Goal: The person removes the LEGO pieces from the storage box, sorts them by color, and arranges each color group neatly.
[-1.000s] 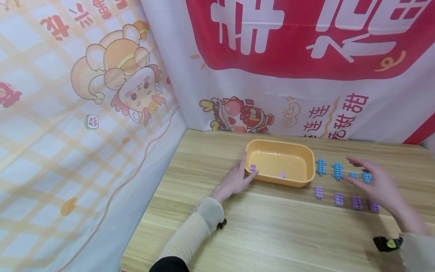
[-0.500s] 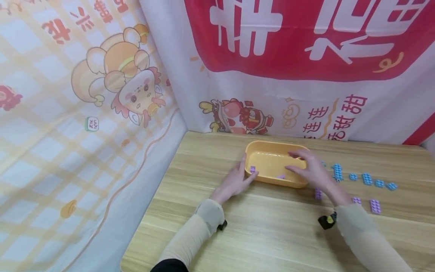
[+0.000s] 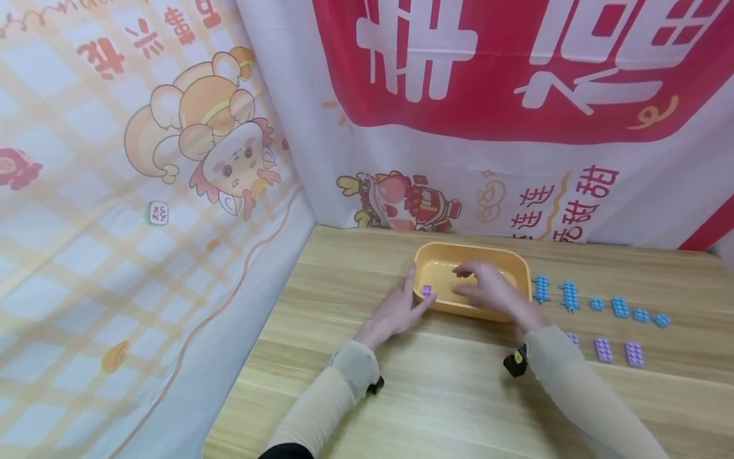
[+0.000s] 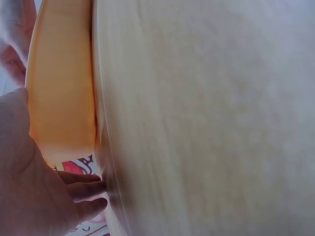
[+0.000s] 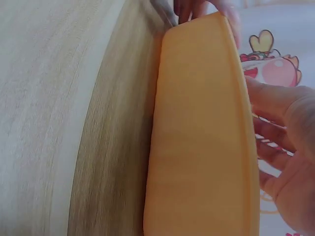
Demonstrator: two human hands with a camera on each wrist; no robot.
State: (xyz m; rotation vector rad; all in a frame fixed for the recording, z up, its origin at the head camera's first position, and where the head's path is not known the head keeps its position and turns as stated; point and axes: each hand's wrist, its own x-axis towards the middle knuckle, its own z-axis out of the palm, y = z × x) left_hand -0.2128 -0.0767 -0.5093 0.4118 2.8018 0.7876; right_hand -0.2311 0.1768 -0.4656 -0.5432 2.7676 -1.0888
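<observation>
The yellow plastic tray (image 3: 501, 253) stands on the table toward the back. My left hand (image 3: 395, 311) rests at its near left corner, the thumb at the rim and the fingers stretched along the outside. Inside that corner lies a small purple toy brick (image 3: 427, 291). Over the tray's right half reaches my right hand (image 3: 490, 290), thumb and fingers apart, with nothing seen between them. In the right wrist view the tray's wall (image 5: 202, 123) partly hides the fingers. My right hand and forearm cover part of the tray's inside and the table.
Right of the tray lie several blue bricks, among them a long one (image 3: 570, 296) and a small one (image 3: 661, 319). Nearer are purple bricks (image 3: 634, 354), one partly behind the right sleeve (image 3: 564, 366). A printed cloth (image 3: 401, 140) hangs behind the table.
My right hand has come left from above the blue bricks, over the tray's right rim, and farther into the tray. My left hand stays at the tray's corner.
</observation>
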